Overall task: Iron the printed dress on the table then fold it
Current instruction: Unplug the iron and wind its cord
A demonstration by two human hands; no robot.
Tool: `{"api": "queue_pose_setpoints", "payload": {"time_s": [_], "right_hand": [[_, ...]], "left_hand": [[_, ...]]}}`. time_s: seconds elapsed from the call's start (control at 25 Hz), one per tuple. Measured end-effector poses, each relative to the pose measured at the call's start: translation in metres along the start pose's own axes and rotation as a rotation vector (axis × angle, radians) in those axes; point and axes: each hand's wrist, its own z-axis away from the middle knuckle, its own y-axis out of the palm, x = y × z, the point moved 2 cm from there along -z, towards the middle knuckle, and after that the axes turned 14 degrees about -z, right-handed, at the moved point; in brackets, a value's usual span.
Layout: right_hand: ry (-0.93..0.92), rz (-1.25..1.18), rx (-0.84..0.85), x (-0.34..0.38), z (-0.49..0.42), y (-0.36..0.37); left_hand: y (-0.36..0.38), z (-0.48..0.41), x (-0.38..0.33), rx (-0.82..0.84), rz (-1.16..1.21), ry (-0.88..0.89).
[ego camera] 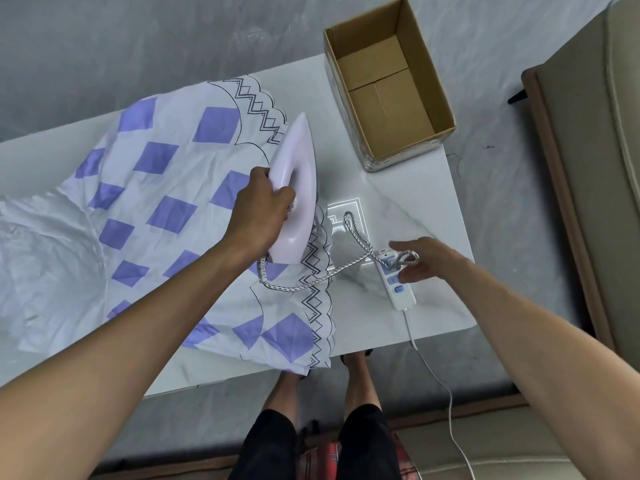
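The dress (166, 209), white with purple diamonds and a black zigzag hem, lies spread and creased on the pale surface (408, 188). It runs out to the left of your left hand (259, 209) and passes under it, and one corner hangs over the near edge. That hand is curled tight round the handle of the iron (298, 188), which sits on the hem strip with its point aimed away from you.

From the iron's heel, just below your left wrist, a speckled cord (360, 239) loops across the hem and over the bare surface toward your right hand (426, 261). That hand hovers with its fingers loosely spread above a white power strip (398, 289) with blue switches. The cord's end curls right beside your fingertips, but you cannot tell whether they touch it or the strip. The strip's white lead (446, 393) drops off the near edge to the floor.

Beyond your right hand, at the far corner of the surface, stands an open cardboard box (388, 88). Further right of that hand is a beige sofa (595, 168).
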Motion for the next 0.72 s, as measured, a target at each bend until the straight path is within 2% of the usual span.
{"api": "queue_pose_setpoints", "payload": {"time_s": [0.08,0.2,0.36,0.56,0.72], "right_hand": [[0.058,0.123,0.092,0.007,0.005,0.016],[0.054,0.270,0.092,0.003,-0.002,0.029],[0.121,0.209,0.076,-0.005,-0.012,0.038],[0.246,0.190,0.133,-0.011,-0.016,0.052],[0.187,0.244,0.020,-0.017,-0.019,0.064]], "left_hand": [[0.000,0.001,0.001,0.005,-0.029,0.023],[0.003,-0.003,0.007,0.023,-0.044,0.025],[0.004,-0.008,0.017,0.038,-0.049,-0.005],[-0.001,-0.017,0.031,0.036,-0.027,-0.045],[-0.009,-0.022,0.039,0.034,-0.029,-0.044]]}}
